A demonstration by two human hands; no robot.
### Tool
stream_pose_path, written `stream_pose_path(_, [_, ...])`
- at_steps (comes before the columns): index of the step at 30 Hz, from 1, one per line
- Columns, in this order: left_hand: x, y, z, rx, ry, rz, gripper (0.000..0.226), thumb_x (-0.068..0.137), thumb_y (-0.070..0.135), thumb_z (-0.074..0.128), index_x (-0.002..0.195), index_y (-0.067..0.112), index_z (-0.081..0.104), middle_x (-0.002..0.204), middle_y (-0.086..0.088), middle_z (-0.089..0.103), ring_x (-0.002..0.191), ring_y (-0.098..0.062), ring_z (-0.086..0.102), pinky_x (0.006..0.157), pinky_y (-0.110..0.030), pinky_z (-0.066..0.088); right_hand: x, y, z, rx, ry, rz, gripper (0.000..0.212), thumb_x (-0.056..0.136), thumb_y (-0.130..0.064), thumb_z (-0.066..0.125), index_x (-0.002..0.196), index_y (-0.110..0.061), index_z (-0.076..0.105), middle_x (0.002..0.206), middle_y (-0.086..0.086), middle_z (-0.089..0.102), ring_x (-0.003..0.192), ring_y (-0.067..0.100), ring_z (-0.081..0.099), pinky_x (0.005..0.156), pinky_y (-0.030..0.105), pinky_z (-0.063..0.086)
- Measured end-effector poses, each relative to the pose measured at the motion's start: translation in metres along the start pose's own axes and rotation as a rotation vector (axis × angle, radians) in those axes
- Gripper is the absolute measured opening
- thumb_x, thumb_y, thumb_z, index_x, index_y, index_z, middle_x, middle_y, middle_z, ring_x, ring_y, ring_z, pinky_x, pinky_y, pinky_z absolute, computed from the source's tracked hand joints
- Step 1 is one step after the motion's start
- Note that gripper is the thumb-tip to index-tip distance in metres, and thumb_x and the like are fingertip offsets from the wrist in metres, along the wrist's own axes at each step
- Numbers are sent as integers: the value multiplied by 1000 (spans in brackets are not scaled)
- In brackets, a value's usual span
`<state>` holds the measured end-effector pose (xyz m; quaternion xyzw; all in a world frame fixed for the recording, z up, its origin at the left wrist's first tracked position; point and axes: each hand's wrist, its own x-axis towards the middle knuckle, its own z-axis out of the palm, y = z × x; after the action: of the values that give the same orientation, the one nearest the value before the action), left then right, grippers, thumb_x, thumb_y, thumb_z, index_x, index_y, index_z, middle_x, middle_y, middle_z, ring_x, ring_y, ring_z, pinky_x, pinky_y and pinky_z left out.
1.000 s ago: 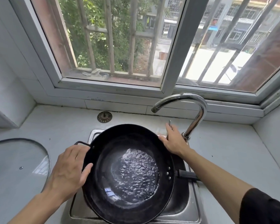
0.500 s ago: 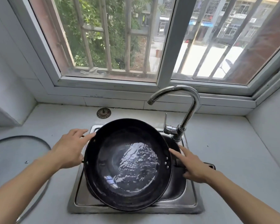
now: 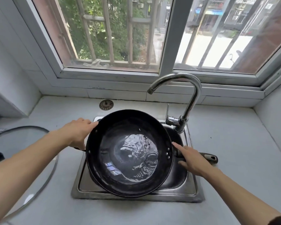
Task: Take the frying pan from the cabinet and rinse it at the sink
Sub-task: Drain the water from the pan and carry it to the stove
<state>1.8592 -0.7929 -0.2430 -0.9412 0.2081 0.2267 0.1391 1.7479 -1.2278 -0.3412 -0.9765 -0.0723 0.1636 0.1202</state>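
A black frying pan (image 3: 113, 137) sits tilted in the steel sink (image 3: 136, 198), with a pool of rippling water in its bottom. My left hand (image 3: 78, 132) grips the pan's left rim by the small side loop, fingers over the edge. My right hand (image 3: 191, 159) lies on top of the pan's long black handle (image 3: 209, 158), fingers stretched out and apart, the forefinger touching the right rim. The curved chrome tap (image 3: 193, 98) arches over the pan's far right side; I see no water running from its spout.
A glass lid (image 3: 44, 172) lies on the grey counter to the left of the sink. A round metal drain strainer (image 3: 106, 105) sits on the counter behind the sink. The barred window runs along the back wall; tiled walls close both sides.
My right hand left the tap's lever and came down onto the pan's long handle. My left hand slid further up the left rim. The pan stays in the sink.
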Motion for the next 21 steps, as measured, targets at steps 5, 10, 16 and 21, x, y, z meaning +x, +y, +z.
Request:
stream_pose_path(5, [5, -3, 6, -56, -7, 1, 98, 73, 33, 78, 149, 32, 16, 118, 4, 47, 113, -19, 39, 83, -33, 47, 5, 1, -2, 54, 21, -15, 86, 87, -21, 62, 151, -41, 8, 114, 1, 57, 103, 26, 57, 92, 38, 45])
stream_pose_path(10, [6, -3, 10, -29, -48, 38, 119, 63, 41, 84, 151, 25, 5, 127, 3, 40, 118, -18, 33, 83, -27, 42, 9, 4, -3, 78, -7, -6, 90, 82, -3, 52, 149, -46, 10, 109, -1, 55, 99, 24, 56, 87, 36, 47])
stream_pose_path(16, [8, -2, 16, 36, 25, 46, 126, 63, 42, 84, 153, 16, 1, 133, 0, 38, 122, -20, 35, 87, -27, 44, 15, 11, -1, 97, -14, -27, 86, 86, -7, 57, 150, -43, 13, 112, -3, 56, 104, 20, 54, 91, 32, 45])
stream_pose_path(21, [9, -8, 23, 60, 87, 93, 125, 59, 50, 79, 152, 16, 3, 124, 1, 42, 112, -18, 38, 83, -24, 42, 17, 16, -2, 70, -52, -71, 84, 91, -9, 56, 152, -41, 9, 118, -5, 54, 108, 17, 52, 95, 29, 43])
